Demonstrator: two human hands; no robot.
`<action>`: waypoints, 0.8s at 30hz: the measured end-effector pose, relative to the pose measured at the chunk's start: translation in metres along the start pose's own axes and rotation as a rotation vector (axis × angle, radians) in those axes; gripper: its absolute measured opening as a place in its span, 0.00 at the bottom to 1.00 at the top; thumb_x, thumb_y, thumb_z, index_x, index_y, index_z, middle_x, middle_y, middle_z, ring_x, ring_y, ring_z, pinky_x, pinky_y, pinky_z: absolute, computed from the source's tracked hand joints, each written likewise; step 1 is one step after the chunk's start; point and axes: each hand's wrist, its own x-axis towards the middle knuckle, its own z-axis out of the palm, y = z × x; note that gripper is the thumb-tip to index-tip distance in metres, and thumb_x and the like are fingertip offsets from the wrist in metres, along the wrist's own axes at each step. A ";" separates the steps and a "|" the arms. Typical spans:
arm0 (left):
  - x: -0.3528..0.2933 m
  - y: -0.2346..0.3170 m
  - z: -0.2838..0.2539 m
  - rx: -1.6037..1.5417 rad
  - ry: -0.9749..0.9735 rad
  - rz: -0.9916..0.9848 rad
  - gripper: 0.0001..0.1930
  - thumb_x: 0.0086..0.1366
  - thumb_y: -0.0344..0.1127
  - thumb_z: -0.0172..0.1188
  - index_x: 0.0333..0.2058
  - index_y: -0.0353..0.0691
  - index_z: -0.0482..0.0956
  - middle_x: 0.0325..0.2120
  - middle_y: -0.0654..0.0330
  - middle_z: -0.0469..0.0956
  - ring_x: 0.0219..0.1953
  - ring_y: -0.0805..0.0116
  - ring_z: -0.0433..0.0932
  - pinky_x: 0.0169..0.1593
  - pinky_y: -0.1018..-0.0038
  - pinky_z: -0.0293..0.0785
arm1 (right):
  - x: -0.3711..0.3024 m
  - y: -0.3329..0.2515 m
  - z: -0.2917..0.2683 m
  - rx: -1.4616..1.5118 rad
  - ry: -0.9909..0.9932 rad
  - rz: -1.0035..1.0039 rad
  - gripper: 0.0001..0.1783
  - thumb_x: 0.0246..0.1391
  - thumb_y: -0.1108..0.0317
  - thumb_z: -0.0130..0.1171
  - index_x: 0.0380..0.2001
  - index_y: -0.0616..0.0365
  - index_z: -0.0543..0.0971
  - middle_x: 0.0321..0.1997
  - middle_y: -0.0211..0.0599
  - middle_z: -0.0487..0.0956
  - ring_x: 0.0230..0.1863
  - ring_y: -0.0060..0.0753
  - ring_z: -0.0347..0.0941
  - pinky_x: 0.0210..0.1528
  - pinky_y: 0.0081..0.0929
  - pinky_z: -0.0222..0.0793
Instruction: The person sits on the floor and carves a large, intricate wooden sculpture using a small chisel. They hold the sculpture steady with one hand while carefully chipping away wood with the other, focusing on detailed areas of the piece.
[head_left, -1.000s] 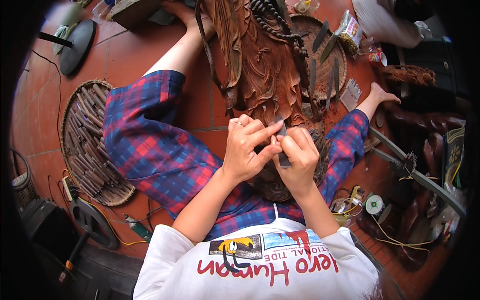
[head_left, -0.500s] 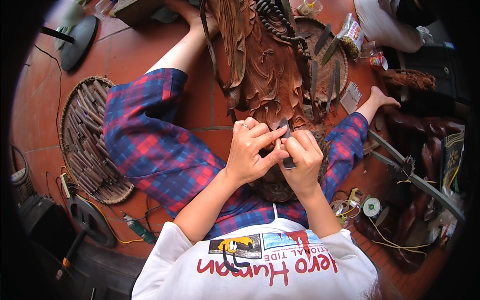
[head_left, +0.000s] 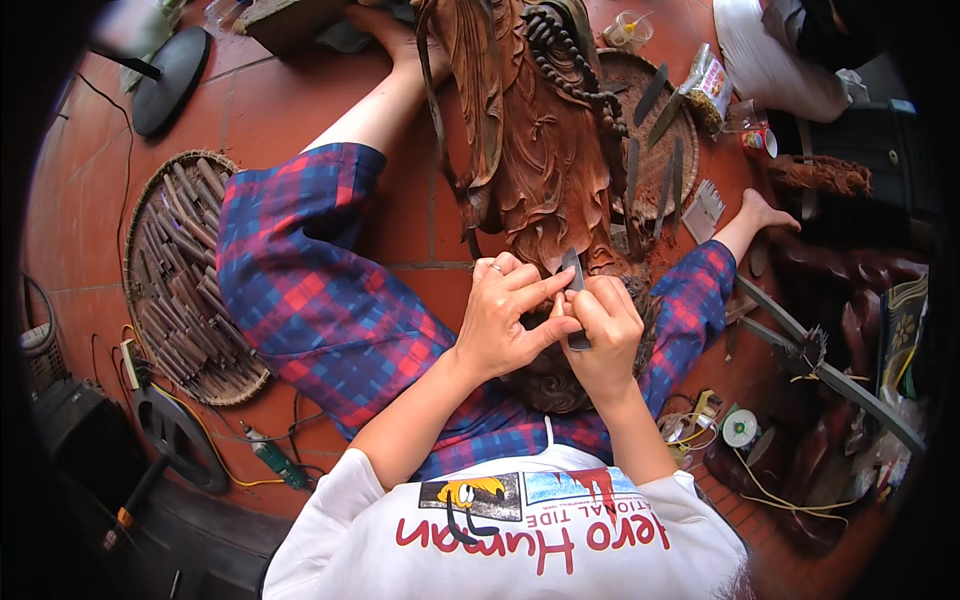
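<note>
A large reddish-brown carved wooden sculpture (head_left: 540, 140) lies between my legs on the tiled floor. My right hand (head_left: 605, 335) grips a dark carving chisel (head_left: 573, 275) with its blade tip set against the sculpture's lower carved edge. My left hand (head_left: 505, 315) sits right beside it, its fingers pressed on the chisel's shaft just under the tip. Both hands touch each other. The chisel's handle is hidden inside my right fist. My legs in checked blue-and-red trousers (head_left: 320, 300) spread to both sides of the sculpture.
A round woven tray (head_left: 150, 215) full of several carving tools lies at my left. More chisels (head_left: 655, 150) lie on a basket behind the sculpture. A black round fan base (head_left: 170, 65) stands far left. Cables, a tape roll (head_left: 741, 428) and dark wooden furniture (head_left: 850, 300) crowd the right.
Both hands with the chisel stay at the same spot on the sculpture's lower edge; the fingers shifted only slightly along the blade.
</note>
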 end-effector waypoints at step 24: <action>-0.002 -0.001 -0.005 -0.005 0.018 -0.017 0.28 0.58 0.61 0.65 0.42 0.41 0.88 0.21 0.64 0.71 0.31 0.63 0.67 0.45 0.65 0.58 | 0.003 -0.009 0.002 0.005 -0.017 0.003 0.11 0.45 0.78 0.66 0.22 0.61 0.72 0.26 0.42 0.69 0.32 0.49 0.70 0.33 0.42 0.68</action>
